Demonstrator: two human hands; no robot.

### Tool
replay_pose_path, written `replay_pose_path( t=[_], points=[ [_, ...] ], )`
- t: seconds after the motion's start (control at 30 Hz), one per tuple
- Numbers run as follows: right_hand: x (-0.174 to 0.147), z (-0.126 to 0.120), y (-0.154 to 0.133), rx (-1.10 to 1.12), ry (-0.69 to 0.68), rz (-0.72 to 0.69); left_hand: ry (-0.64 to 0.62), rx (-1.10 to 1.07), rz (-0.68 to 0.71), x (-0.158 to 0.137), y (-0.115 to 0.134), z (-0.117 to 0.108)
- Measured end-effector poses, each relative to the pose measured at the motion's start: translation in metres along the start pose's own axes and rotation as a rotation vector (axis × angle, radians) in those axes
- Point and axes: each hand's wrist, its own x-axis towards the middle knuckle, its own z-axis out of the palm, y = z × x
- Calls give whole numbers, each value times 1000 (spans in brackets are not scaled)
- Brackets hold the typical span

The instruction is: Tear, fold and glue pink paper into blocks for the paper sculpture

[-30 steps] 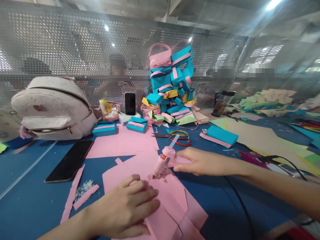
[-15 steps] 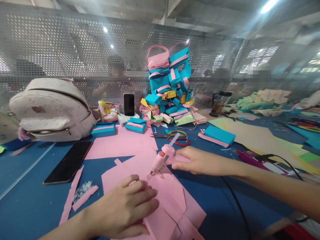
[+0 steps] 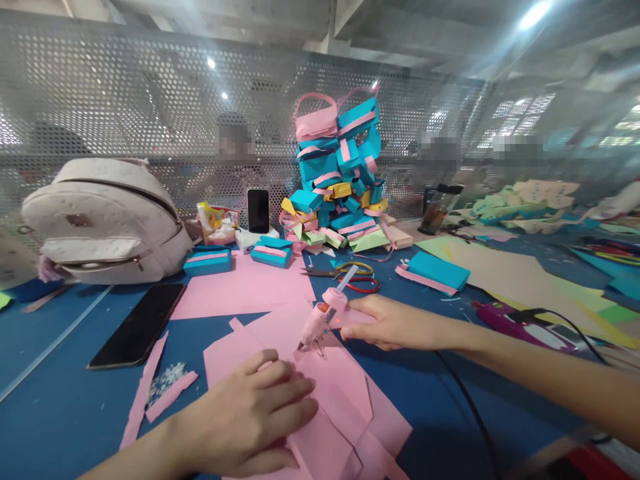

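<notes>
My right hand point(image 3: 377, 321) grips a pink hot glue gun point(image 3: 320, 320) by its handle, with a clear glue stick poking out of the back. Its nozzle points down to the left, at or just above a small strip on cut and folded pink paper point(image 3: 345, 380); contact is hard to judge. My left hand point(image 3: 255, 407) presses on this paper left of the nozzle, fingers bent and closed on it, their tips partly hidden. Beside it lie torn pink strips point(image 3: 173, 395) and a heap of small whitish bits point(image 3: 167, 381).
Around the work are a black phone point(image 3: 137, 325), scissors point(image 3: 350, 277), blue paper boxes point(image 3: 207, 261) and a pale backpack point(image 3: 105, 220). Stacked paper bags point(image 3: 340, 167) stand against a perforated metal screen point(image 3: 150, 87). A black cable point(image 3: 465, 393) trails from the glue gun side.
The glue gun and my right hand have shifted very slightly left and down. My left hand and the pink paper look unmoved.
</notes>
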Motion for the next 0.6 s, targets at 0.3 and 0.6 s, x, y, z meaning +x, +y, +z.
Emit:
replay_pose_path(
  t=[0.3,0.6],
  points=[
    [9,3,3,26,-8,-21,25,6,2,0,1,0],
    [0,-26,11,137,-17,-55,-39,-4,-2,1,0,-1]
  ],
)
